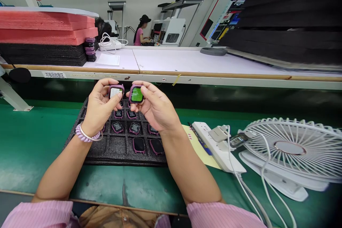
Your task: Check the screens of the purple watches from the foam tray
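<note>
My left hand [103, 101] grips a purple-framed smartwatch [114, 92] whose screen is lit white, the thumb resting on the glass. Beside it, my right hand [155, 105] holds a second purple smartwatch [136, 94] with a bright green screen, its thumb at the screen's upper right edge. Both watches are strapless and held upright, a small gap apart. Below them lies a black foam tray [114, 149] with square pockets. Several purple watches sit in it, some showing text and others, such as the dark-screened watch [139, 145], with no lit display. My hands and forearms hide parts of the tray.
On the right are a white power strip [213, 142], yellow paper [211, 158], a white fan [290, 148] and cables. The shelf [171, 58] above bears pink foam [48, 21], stacked watches [90, 49] and black foam [288, 25]. A person [140, 35] sits beyond.
</note>
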Motion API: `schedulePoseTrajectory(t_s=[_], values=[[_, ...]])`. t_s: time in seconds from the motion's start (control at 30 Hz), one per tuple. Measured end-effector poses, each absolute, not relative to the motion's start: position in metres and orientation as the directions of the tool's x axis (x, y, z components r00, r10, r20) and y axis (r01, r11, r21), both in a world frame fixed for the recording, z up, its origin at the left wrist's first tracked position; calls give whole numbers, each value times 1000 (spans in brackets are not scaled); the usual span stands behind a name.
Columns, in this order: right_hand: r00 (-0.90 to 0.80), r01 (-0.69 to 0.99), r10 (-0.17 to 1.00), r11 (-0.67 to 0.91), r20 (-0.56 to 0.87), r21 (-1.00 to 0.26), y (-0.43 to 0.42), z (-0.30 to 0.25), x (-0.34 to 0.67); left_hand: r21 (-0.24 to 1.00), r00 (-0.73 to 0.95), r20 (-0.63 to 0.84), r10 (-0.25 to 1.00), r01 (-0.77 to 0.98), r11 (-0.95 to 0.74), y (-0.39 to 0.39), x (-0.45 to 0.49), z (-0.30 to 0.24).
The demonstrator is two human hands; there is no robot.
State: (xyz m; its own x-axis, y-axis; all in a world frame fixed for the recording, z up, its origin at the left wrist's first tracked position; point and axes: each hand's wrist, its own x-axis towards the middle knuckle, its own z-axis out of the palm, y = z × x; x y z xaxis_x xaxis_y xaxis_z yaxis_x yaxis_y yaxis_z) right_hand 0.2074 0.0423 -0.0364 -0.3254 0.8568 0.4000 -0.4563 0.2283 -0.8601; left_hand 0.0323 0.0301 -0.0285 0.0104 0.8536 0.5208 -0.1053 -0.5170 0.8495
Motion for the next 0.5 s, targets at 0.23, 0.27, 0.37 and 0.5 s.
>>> schedulePoseTrajectory(t_s=[0.23, 0.27, 0.37, 0.5], values=[[-325, -458, 857, 227, 400, -859, 42, -36, 207, 853, -19, 506, 862, -136, -504, 32, 32, -29], [-326, -460, 857, 226, 400, -859, 42, -36, 208, 853, -21, 507, 862, -137, -504, 32, 32, -29], [-326, -469, 857, 219, 398, -856, 42, -36, 207, 850, -20, 510, 860, -137, -508, 31, 32, -29], [-328, -484, 855, 214, 402, -849, 42, -36, 207, 846, -6, 522, 853, -119, -519, 29, 33, -28]])
